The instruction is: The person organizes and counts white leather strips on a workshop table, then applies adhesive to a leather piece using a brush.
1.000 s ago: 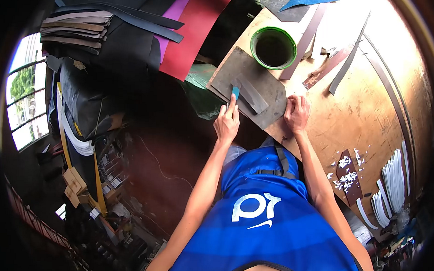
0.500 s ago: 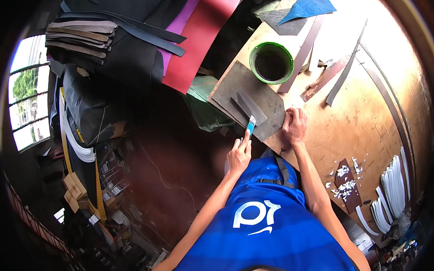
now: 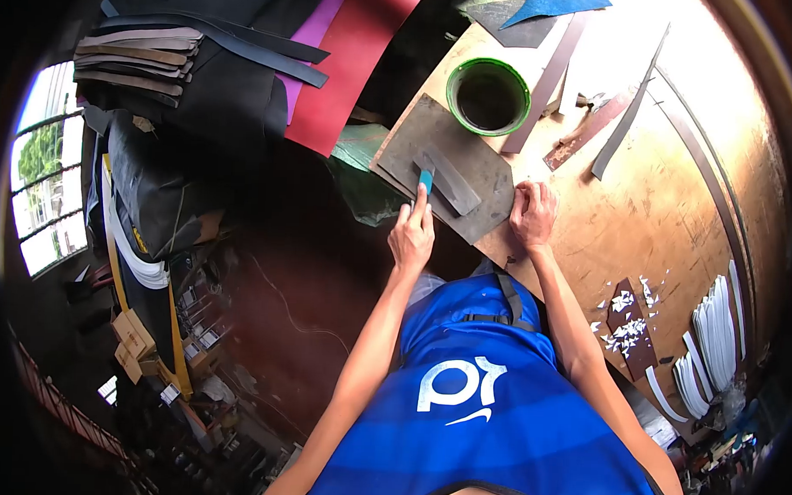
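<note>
My left hand (image 3: 412, 233) grips a small blue-handled tool (image 3: 425, 180) whose tip rests on a narrow grey leather strip (image 3: 449, 182). That strip lies on a dark grey slab (image 3: 473, 159) at the near-left corner of the wooden bench (image 3: 677, 196). My right hand (image 3: 531, 215) presses down with bent fingers on the bench at the slab's right edge, holding nothing that I can see.
A green-rimmed round tub (image 3: 488, 95) stands just beyond the slab. Long dark strips (image 3: 629, 116) lie across the bench, white strips (image 3: 716, 333) are stacked at its right end, and white scraps (image 3: 630, 325) litter a brown piece. Red, purple and black sheets (image 3: 341, 62) hang at left.
My left hand pulled the tool back toward the slab's near edge, then moved it forward onto the strip again. My right hand stayed put.
</note>
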`<state>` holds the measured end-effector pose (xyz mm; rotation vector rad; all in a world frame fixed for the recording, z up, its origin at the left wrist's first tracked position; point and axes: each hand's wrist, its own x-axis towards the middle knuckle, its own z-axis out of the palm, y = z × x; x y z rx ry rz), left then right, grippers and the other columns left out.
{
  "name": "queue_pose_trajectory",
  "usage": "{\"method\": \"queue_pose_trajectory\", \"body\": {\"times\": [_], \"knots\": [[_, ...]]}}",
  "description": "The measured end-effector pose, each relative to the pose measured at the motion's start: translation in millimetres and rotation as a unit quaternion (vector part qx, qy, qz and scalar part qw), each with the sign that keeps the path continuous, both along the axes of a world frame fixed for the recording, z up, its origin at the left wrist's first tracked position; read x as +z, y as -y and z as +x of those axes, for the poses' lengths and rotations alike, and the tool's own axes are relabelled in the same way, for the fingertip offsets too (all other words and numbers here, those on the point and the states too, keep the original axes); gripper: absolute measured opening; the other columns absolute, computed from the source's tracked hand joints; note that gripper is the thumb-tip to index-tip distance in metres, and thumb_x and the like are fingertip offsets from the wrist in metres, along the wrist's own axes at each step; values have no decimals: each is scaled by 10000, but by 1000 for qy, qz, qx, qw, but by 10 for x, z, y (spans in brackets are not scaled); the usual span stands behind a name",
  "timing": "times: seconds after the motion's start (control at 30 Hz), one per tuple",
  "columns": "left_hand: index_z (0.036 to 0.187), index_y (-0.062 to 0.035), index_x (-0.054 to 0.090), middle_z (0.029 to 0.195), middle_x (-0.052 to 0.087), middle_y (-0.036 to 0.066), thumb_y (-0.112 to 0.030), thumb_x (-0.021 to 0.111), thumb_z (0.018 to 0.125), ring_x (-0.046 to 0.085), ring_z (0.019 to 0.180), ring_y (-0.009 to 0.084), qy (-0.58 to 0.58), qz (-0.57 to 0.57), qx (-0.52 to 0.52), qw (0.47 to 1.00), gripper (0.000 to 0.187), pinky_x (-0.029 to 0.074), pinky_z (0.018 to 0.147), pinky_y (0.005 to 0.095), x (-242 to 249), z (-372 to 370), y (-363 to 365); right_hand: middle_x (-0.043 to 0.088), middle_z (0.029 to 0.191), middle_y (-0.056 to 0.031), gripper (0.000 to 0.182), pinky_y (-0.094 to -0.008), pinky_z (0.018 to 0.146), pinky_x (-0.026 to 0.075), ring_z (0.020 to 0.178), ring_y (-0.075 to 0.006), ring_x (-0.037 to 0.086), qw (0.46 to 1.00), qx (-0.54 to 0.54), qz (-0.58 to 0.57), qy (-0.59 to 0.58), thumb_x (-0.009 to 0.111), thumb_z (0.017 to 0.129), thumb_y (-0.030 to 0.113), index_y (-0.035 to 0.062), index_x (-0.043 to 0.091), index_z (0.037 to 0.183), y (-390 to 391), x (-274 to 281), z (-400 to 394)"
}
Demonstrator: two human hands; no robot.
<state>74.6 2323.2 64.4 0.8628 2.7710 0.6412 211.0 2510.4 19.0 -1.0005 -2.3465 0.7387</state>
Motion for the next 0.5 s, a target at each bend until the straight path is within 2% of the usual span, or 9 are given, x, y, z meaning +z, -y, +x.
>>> {"method": "queue_pose_trajectory", "body": {"times": [0.1, 0.17, 0.27, 0.33, 0.43, 0.47, 0.5], "knots": [[1388, -240, 526, 783, 544, 142, -251, 587, 942, 597, 605, 360, 81, -24, -38, 996, 450, 479, 515, 453, 84, 637, 265, 569, 847, -59, 114, -389, 791, 404, 825, -269, 556, 1000, -4, 6, -8, 647, 803, 73, 107, 602, 902, -78, 46, -67], [1387, -245, 527, 783, 542, 139, -263, 588, 942, 593, 603, 356, 39, -6, -52, 998, 449, 475, 513, 460, -34, 435, 273, 571, 851, -63, 105, -393, 792, 404, 828, -273, 556, 1000, 0, 21, -12, 643, 806, 75, 105, 604, 899, -51, 33, -32], [1376, -216, 536, 784, 536, 147, -253, 566, 957, 584, 609, 365, 17, -6, 5, 1000, 421, 460, 520, 466, 54, -67, -22, 577, 864, -70, 95, -394, 801, 407, 846, -282, 561, 1000, -2, 3, 1, 638, 811, 78, 104, 606, 896, -36, 70, -21], [1384, -210, 529, 769, 525, 147, -257, 565, 957, 581, 603, 358, 6, 2, -15, 1000, 432, 468, 518, 458, -10, 94, 49, 578, 867, -75, 96, -394, 806, 409, 852, -285, 564, 1000, -3, 2, -4, 638, 810, 74, 103, 606, 896, -49, 62, -35], [1403, -245, 510, 773, 537, 135, -269, 598, 934, 589, 617, 360, 78, -2, -61, 995, 479, 497, 544, 450, -52, 648, 346, 577, 863, -75, 93, -396, 803, 411, 845, -287, 563, 1000, 2, 12, -15, 636, 812, 72, 101, 606, 895, -67, 46, -43], [1409, -243, 503, 780, 550, 141, -268, 597, 933, 585, 619, 357, 28, 27, -72, 997, 486, 503, 549, 442, -138, 541, 342, 574, 856, -73, 96, -396, 798, 413, 838, -287, 562, 1000, -1, 20, -16, 642, 808, 75, 99, 606, 894, -60, 10, -34], [1404, -220, 507, 802, 569, 160, -253, 579, 946, 580, 611, 355, 25, 9, -45, 999, 465, 486, 532, 440, -67, 337, 202, 574, 856, -73, 96, -396, 798, 413, 838, -287, 562, 1000, 5, 10, -5, 642, 808, 75, 99, 606, 894, -25, 18, 6]]}}
